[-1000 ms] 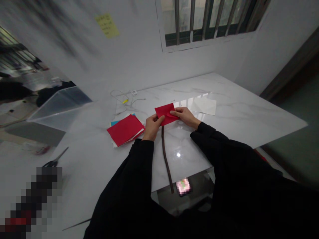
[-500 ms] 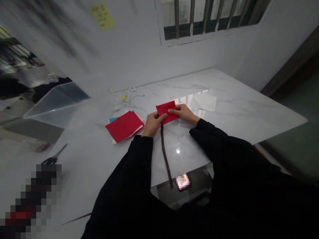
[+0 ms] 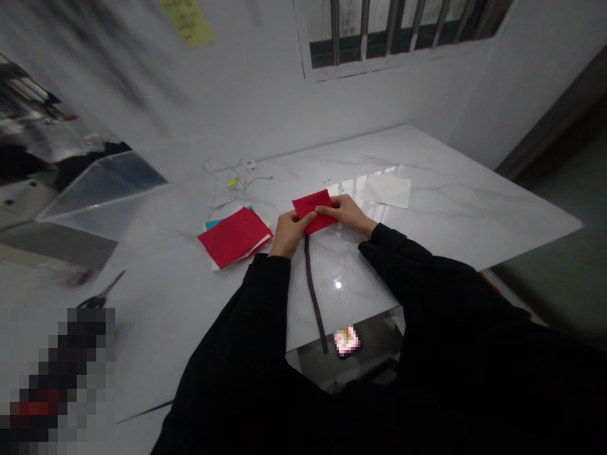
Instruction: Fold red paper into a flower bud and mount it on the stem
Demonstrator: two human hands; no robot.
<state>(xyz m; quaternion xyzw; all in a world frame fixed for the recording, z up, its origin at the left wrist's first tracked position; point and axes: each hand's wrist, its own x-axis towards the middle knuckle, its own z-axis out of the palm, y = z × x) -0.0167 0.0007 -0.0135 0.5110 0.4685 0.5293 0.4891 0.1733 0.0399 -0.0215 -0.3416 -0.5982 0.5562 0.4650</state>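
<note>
A small folded piece of red paper (image 3: 313,207) is held up between both hands over the table. My left hand (image 3: 287,235) grips its left side, thumb on the face toward me. At the right side my right hand (image 3: 351,215) pinches it, thumb also on top; the fingers behind the paper are mostly hidden. Below the paper a thin dark brown stick (image 3: 313,294) runs toward me, its near end past the table edge. Left of my left hand lies a stack of coloured paper, a red sheet (image 3: 236,237) on top and a blue sheet (image 3: 213,224) showing beneath.
The white marbled table (image 3: 455,202) meets the wall at the back. On it are a white paper (image 3: 389,191), a pale cable (image 3: 258,181) with a yellow tag, and scissors (image 3: 102,297). A clear plastic box (image 3: 104,189) stands at left.
The view has shifted slightly, so everything sits a little higher and further left. Both hands keep the same hold on the red paper.
</note>
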